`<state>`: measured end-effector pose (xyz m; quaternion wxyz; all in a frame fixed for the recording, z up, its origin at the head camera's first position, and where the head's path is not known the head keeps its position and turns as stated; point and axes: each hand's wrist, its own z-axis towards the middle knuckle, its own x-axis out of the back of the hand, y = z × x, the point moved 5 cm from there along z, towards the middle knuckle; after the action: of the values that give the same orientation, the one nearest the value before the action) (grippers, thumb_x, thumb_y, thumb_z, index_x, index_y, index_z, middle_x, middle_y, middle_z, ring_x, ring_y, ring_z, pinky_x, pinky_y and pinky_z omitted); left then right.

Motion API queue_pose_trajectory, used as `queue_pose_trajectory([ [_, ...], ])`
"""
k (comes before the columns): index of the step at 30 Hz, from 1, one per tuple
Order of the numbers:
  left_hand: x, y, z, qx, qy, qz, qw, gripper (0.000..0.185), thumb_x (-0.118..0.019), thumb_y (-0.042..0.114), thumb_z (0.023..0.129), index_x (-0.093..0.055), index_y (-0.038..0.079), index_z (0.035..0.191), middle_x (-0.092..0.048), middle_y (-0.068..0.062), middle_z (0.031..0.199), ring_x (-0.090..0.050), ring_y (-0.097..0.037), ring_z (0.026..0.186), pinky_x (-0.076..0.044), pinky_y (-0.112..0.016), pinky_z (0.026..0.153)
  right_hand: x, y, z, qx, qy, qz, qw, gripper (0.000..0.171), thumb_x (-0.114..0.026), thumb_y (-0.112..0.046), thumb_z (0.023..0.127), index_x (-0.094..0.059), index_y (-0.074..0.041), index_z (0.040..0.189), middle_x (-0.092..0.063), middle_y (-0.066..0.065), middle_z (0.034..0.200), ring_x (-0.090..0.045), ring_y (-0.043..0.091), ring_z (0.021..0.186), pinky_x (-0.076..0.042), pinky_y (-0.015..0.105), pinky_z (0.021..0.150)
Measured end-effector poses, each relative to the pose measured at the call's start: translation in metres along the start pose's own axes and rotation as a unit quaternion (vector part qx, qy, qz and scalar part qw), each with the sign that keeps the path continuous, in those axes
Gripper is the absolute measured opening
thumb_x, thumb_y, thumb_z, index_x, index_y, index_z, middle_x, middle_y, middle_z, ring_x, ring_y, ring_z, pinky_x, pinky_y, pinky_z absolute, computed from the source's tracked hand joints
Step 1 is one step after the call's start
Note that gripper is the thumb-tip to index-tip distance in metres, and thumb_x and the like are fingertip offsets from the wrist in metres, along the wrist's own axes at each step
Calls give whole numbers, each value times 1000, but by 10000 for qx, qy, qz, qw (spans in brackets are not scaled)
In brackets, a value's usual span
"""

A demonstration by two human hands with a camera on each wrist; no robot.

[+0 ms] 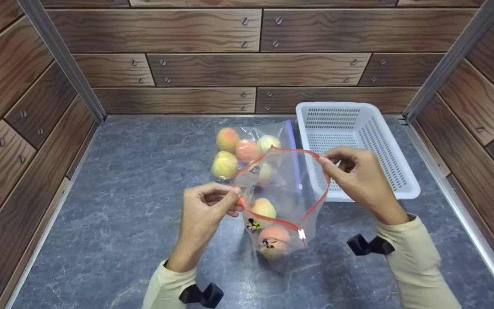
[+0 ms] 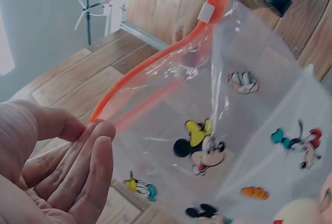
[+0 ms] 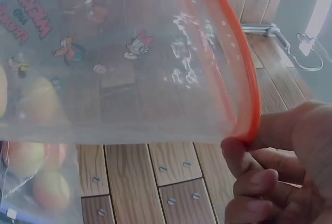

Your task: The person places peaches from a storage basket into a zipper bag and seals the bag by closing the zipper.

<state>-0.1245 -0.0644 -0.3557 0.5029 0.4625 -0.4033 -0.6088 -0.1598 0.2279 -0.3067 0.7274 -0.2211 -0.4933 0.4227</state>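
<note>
A clear zip bag [image 1: 283,193] with a red-orange zipper rim and cartoon prints stands open between my hands, with peaches [image 1: 264,208] inside. My left hand [image 1: 212,204] pinches the rim at its left side, thumb against fingertips [image 2: 98,130] on the orange strip [image 2: 150,73]. At the right side, my right hand [image 1: 350,169] pinches the same rim [image 3: 249,115]. The bag's mouth is pulled wide. Behind it lies a second clear bag [image 1: 247,148] holding several peaches.
A white perforated plastic basket [image 1: 393,171] sits on the grey marble-look table [image 1: 135,193] to the right, just behind my right hand. Wood-panelled walls [image 1: 247,64] close in the back and both sides.
</note>
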Motion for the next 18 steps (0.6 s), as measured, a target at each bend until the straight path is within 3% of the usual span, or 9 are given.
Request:
queue_pose_trajectory([
  [2, -4, -3, 0, 41, 109, -137, 9998, 13, -73, 3, 90, -74, -10, 89, -73, -19, 75, -73, -26, 62, -62, -40, 58, 0, 1, -2, -1, 14, -148, 9999, 4, -74, -8, 93, -77, -5, 94, -68, 2, 71, -52, 6, 52, -41, 15, 47],
  [4, -7, -6, 0, 62, 215, -269, 9994, 12, -73, 2, 90, -74, -10, 89, -73, -20, 76, -73, -27, 63, -62, -42, 59, 3, -1, -9, 128, 284, -254, 9992, 7, -75, -7, 92, -77, -4, 98, -69, 2, 76, -55, 7, 55, -44, 14, 50],
  [8, -12, -11, -4, 199, 404, -437, 9980, 13, -73, 2, 89, -73, -11, 90, -73, -21, 77, -74, -28, 65, -63, -45, 62, 4, -16, -39, 768, 833, -147, 9935, 22, -78, 4, 85, -73, -1, 105, -67, 3, 79, -55, 8, 58, -48, 13, 53],
  [13, -17, -14, -8, 399, 648, -716, 9945, 15, -74, 3, 88, -72, -12, 89, -73, -22, 77, -74, -30, 68, -63, -45, 64, -18, -38, -84, 1696, 307, -254, 9847, 35, -84, 2, 76, -72, -2, 109, -65, -4, 77, -53, 4, 56, -46, 12, 49],
  [18, -24, -13, -8, 323, 751, -955, 9921, 16, -75, 3, 88, -70, -12, 88, -73, -22, 78, -74, -30, 68, -63, -46, 66, -31, -45, -99, 1752, 225, -1364, 9748, 35, -89, -16, 77, -76, -11, 109, -60, -12, 82, -46, -3, 59, -40, 10, 49],
])
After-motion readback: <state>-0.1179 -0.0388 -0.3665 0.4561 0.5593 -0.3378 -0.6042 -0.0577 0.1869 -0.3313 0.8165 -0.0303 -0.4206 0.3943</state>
